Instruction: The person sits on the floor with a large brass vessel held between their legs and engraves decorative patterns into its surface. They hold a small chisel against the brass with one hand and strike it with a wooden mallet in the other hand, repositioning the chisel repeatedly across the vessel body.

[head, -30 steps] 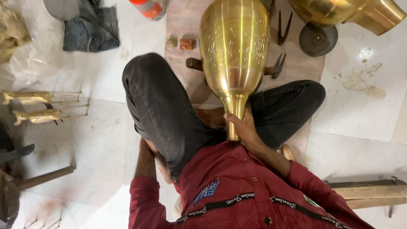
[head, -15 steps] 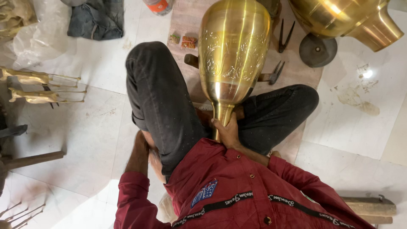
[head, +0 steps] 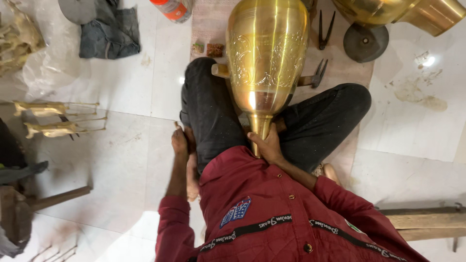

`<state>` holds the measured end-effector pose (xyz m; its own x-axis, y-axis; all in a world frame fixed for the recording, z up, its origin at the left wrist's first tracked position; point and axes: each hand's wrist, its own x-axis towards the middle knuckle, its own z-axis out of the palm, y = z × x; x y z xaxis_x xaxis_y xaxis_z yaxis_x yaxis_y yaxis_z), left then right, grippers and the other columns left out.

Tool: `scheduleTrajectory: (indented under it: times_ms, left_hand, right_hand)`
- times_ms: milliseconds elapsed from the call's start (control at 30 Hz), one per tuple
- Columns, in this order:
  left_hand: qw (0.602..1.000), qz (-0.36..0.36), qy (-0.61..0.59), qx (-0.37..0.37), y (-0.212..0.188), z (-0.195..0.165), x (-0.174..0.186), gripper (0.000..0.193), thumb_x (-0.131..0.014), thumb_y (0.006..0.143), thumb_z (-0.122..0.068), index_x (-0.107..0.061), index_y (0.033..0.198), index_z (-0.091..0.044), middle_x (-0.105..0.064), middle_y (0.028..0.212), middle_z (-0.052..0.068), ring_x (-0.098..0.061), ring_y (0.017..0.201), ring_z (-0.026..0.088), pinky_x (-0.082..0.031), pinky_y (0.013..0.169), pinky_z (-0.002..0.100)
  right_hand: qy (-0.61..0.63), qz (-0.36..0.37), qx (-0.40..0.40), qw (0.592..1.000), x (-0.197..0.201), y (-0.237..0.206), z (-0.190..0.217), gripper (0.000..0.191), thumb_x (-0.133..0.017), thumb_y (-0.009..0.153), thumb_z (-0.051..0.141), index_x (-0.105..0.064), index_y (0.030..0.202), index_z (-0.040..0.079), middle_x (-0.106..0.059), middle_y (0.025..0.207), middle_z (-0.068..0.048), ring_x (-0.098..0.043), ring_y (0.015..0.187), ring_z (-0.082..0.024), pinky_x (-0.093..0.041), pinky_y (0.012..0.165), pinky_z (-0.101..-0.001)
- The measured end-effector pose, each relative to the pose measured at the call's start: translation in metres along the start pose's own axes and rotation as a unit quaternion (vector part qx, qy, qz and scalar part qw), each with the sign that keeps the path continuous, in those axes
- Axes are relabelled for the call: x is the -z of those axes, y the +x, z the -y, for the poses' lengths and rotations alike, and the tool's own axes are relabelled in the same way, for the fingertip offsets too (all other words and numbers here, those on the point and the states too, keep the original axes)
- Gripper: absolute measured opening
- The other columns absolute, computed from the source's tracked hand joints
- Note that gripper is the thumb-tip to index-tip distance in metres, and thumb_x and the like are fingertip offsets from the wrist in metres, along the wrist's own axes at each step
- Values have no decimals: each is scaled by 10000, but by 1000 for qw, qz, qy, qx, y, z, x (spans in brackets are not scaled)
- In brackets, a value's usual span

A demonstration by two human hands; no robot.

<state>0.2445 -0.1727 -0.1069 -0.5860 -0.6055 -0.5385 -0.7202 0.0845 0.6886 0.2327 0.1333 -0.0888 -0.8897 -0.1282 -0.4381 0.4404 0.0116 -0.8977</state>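
A large engraved brass vase (head: 268,53) lies across my crossed legs in black trousers, its wide body pointing away and its narrow neck toward my chest. My right hand (head: 266,145) is closed around that neck, just above my red jacket. My left hand (head: 180,143) rests against the outer side of my left thigh, close to the tiled floor, its fingers curled. Whether it holds anything is hidden from view.
Two small brass animal figures (head: 48,119) lie on the floor at left. A dark cloth (head: 109,31) and an orange-capped bottle (head: 170,8) sit beyond. Pincers (head: 324,29), a claw tool (head: 315,77), a dark disc (head: 365,42) and another brass vessel (head: 398,9) lie at upper right. A wooden plank (head: 422,218) is at lower right.
The view has shifted and the vase sits a little lower and more central. My left hand has come forward along the thigh. My right hand keeps its grip on the neck.
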Motion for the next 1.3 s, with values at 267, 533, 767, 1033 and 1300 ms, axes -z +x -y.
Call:
scheduleTrajectory:
  times_ms: [267,533,767,1033,1300]
  left_hand:
    - [943,34,-107,-314,26,-131,-45,424,-597,1046,-374,-659,1168,28,-723,1002,106,-653,896,152,-550,809,303]
    - [905,250,-329,-99,57,-185,-125,532,-674,976,-377,-525,1446,-179,-666,1310,0,-646,1127,101,-527,956,283]
    - [803,258,-537,-22,52,-180,-139,363,-648,1014,-428,-643,967,-67,-536,666,58,-551,627,225,-518,629,380]
    - [771,176,-612,3,44,-190,-144,480,-681,924,-516,-455,698,-157,-435,555,37,-473,522,229,-485,553,404]
    - [776,213,-593,-32,35,-164,-121,535,-701,928,-505,-389,630,-188,-417,539,35,-480,531,213,-487,599,356]
  right_hand:
    - [-105,-33,-34,993,4,3,7,765,-839,776,392,-470,1321,3,-663,1150,-177,-678,1032,-258,-561,874,-391]
    - [-9,-126,-71,989,9,10,21,906,-799,811,459,-330,1458,31,-534,1360,-203,-546,1244,-287,-491,1006,-412]
    - [259,-245,243,902,68,105,84,739,-340,1035,704,-646,1171,45,-657,1183,-129,-617,1150,-221,-490,1057,-312]
    - [283,-260,262,885,60,133,116,572,-441,1101,423,-391,622,116,-416,587,-76,-374,564,-200,-343,584,-356]
    - [271,-215,304,888,63,106,98,506,-392,1107,368,-393,670,112,-383,606,-77,-345,584,-186,-342,611,-365]
